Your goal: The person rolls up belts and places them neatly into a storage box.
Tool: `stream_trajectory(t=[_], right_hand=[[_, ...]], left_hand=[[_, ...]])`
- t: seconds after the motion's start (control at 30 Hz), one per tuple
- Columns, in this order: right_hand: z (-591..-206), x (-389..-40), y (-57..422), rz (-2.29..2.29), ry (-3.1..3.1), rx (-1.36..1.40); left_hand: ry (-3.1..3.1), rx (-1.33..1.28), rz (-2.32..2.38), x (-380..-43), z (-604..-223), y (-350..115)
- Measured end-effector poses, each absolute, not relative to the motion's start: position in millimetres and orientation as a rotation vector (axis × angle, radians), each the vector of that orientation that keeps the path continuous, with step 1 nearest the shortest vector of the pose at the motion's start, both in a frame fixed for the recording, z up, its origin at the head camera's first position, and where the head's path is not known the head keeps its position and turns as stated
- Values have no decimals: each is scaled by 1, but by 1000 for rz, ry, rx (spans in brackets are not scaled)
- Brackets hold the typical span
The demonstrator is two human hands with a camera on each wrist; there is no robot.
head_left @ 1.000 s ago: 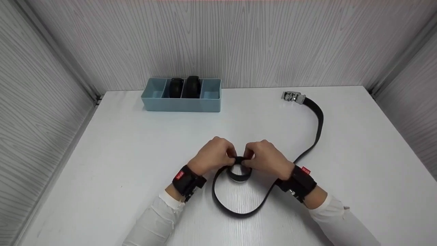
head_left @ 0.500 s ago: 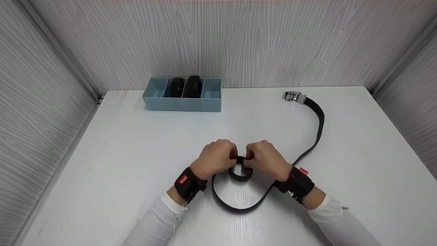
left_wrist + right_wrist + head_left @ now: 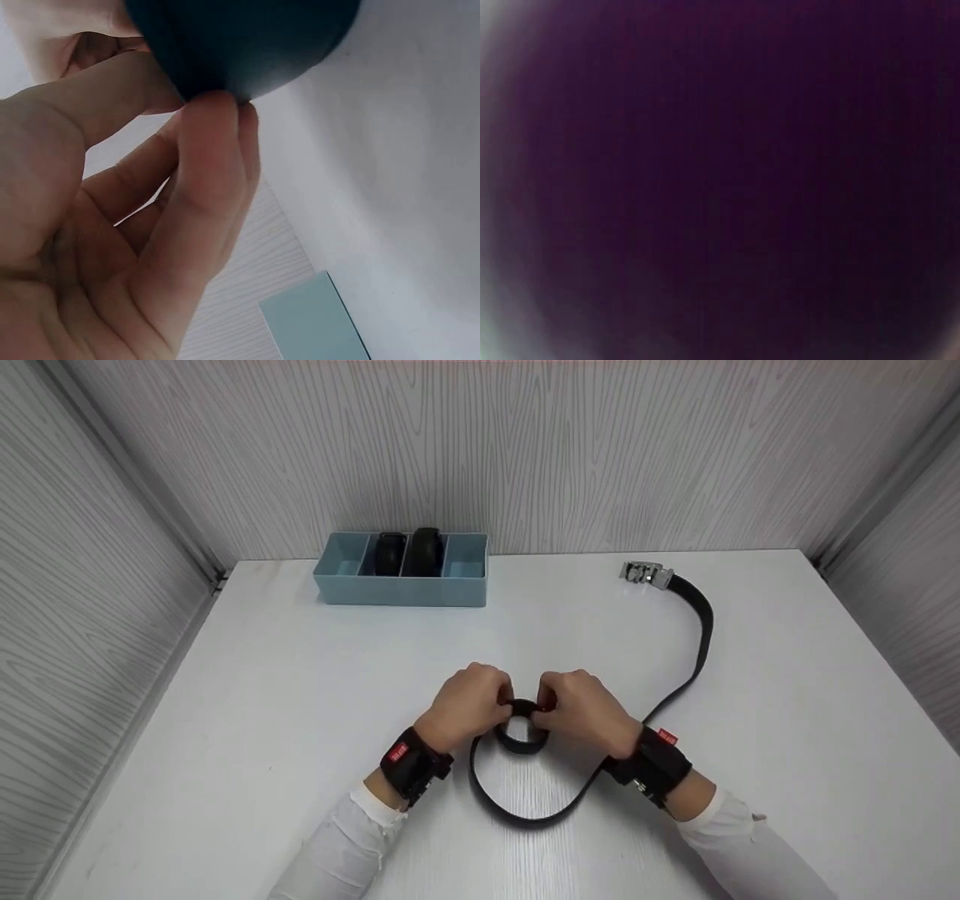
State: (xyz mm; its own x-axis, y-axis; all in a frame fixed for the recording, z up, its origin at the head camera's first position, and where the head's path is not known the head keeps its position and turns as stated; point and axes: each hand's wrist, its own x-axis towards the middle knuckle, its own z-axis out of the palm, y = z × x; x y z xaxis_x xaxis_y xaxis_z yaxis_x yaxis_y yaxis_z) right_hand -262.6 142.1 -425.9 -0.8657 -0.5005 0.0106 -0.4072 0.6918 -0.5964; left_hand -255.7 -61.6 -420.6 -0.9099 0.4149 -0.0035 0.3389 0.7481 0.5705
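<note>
Both pinching: left grip [image 3: 466, 703], right grip [image 3: 586, 712] hold belt coil [image 3: 523, 747], shifted slightly left since earlier.

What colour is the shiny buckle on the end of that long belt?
The buckle is silver; it shows best in the head view.

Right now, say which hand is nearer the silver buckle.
Right. The right hand is in front and slightly left of the silver buckle; the left hand is farther left.

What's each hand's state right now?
Left hand: holding the black belt's coil, pinched.
Right hand: holding the same coil, pinched.
</note>
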Motion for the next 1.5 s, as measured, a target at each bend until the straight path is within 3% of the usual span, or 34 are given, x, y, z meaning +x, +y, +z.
stream_trajectory(t=[0.37,0.83,1.5], right_hand=[[-428,-263,141,-954,2762,-866],[-423,-261,140,-913,2773,-802],[-384,-283,121,-540,2611,-817]], left_hand=[[2837,726,875,-254,-425,-58],[2798,583,853,-249,-417,-57],[2818,662,973,-251,-420,-63]])
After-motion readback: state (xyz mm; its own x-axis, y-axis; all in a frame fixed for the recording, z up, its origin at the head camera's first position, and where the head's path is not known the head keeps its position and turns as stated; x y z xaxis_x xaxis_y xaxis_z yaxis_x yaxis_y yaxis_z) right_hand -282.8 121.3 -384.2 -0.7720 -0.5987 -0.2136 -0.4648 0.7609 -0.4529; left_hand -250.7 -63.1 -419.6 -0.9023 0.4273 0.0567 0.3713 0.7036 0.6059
